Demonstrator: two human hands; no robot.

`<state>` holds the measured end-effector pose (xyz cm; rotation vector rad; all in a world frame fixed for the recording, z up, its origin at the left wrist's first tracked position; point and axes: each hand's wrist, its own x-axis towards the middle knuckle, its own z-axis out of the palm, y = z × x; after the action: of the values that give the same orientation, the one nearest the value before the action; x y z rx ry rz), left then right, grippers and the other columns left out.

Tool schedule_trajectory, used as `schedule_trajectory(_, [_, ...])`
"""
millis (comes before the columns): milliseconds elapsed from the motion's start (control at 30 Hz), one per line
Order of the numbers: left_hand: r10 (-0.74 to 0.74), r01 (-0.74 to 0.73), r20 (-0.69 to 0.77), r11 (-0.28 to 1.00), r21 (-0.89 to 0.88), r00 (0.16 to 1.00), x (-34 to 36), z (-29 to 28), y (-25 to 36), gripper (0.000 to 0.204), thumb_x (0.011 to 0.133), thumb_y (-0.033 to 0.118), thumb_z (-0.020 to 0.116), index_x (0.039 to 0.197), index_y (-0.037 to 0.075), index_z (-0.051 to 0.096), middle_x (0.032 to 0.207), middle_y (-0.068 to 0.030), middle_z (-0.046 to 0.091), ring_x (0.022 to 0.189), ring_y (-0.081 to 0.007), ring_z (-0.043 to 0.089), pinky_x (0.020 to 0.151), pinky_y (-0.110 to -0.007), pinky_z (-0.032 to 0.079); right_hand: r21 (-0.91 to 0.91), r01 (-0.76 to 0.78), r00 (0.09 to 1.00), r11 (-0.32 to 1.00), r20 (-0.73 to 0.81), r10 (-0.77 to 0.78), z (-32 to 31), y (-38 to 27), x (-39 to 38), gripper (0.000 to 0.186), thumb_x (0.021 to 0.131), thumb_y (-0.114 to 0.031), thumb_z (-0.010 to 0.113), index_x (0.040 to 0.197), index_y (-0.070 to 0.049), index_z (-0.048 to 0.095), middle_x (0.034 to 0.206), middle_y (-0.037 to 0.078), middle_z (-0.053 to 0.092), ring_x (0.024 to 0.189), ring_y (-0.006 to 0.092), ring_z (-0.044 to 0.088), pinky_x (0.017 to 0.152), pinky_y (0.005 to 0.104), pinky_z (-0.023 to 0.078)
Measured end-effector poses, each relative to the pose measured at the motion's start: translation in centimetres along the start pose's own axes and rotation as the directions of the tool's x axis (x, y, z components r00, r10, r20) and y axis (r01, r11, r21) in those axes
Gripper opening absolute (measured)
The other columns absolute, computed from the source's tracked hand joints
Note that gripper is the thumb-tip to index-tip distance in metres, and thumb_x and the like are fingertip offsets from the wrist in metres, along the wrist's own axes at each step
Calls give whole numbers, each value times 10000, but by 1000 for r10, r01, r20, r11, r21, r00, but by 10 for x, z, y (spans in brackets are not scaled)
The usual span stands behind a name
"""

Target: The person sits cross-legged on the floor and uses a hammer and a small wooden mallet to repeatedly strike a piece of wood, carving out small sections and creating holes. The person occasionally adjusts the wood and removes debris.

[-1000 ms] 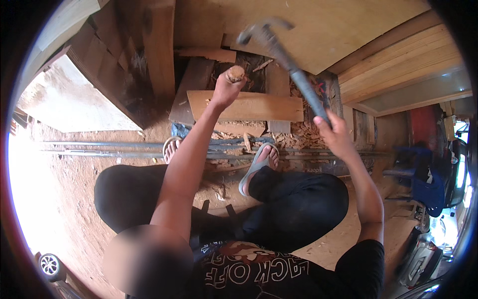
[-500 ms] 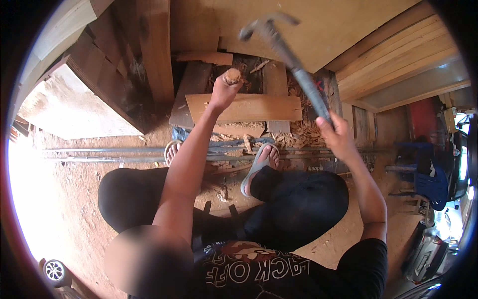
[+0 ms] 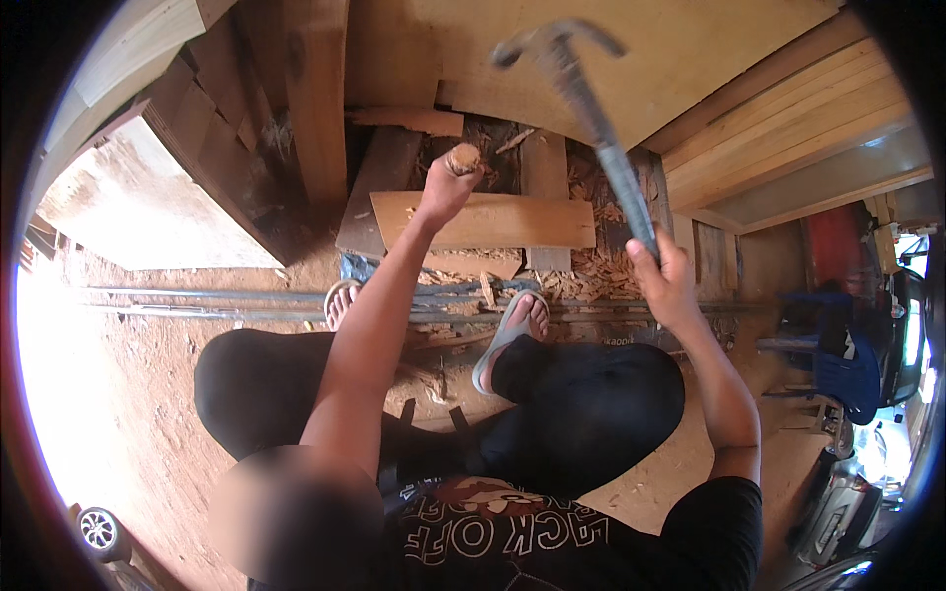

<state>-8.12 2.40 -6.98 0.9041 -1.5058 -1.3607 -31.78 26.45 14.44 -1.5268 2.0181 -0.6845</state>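
Observation:
My left hand [image 3: 448, 192] is closed around an upright chisel [image 3: 463, 158]. Only the round, battered end of its wooden handle shows; the blade is hidden below my fist. Under that fist lies a flat wooden board [image 3: 522, 219], set crosswise over darker timbers. My right hand [image 3: 665, 281] grips the lower end of a claw hammer [image 3: 601, 128]. The hammer is raised, its head up and to the right of the chisel handle, and apart from it.
Wood chips [image 3: 601, 271] litter the ground around the board. A large plywood sheet [image 3: 631, 64] is beyond it, with stacked planks [image 3: 778, 123] at right and a thick beam [image 3: 317, 108] at left. Metal rails [image 3: 197, 313] cross near my feet. A blue chair [image 3: 845, 369] stands far right.
The hammer's head has shifted slightly right and is a little more upright in my right hand. My left hand and the chisel have hardly moved.

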Motion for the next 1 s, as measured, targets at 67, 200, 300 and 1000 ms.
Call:
schedule_trajectory(67, [-37,37,-3,999,2,999,-1,1,1,123,977,134,735,1006,33,671,887,30,664,847,-77,572,784,-294,501,49,6,1000,999,-20,-5,4,4,0,399,1082,-407,625,1135,-12,622,771,70,557,728,170,558,682,365,473])
schedule_trajectory(200, [-30,28,-50,999,-30,998,-3,5,8,127,956,103,739,1042,17,702,901,-8,712,855,-86,611,802,-297,525,-254,-23,989,967,134,59,21,8,4,451,1083,-424,604,1201,11,614,857,218,651,804,312,677,756,451,513])
schedule_trajectory(300, [-53,52,-35,999,-14,998,-2,2,12,135,937,82,744,1043,5,711,903,-33,727,855,-97,627,820,-305,541,-223,-133,972,966,163,171,20,4,9,532,1064,-484,616,1141,42,635,950,283,689,959,411,718,851,512,519])
schedule_trajectory(1000, [-32,32,-11,999,15,999,-5,-1,4,99,948,114,751,989,41,697,892,20,693,832,-89,602,780,-305,515,203,0,1000,979,-22,4,5,3,11,423,1077,-412,633,1215,-13,663,736,29,568,684,150,553,652,354,477])
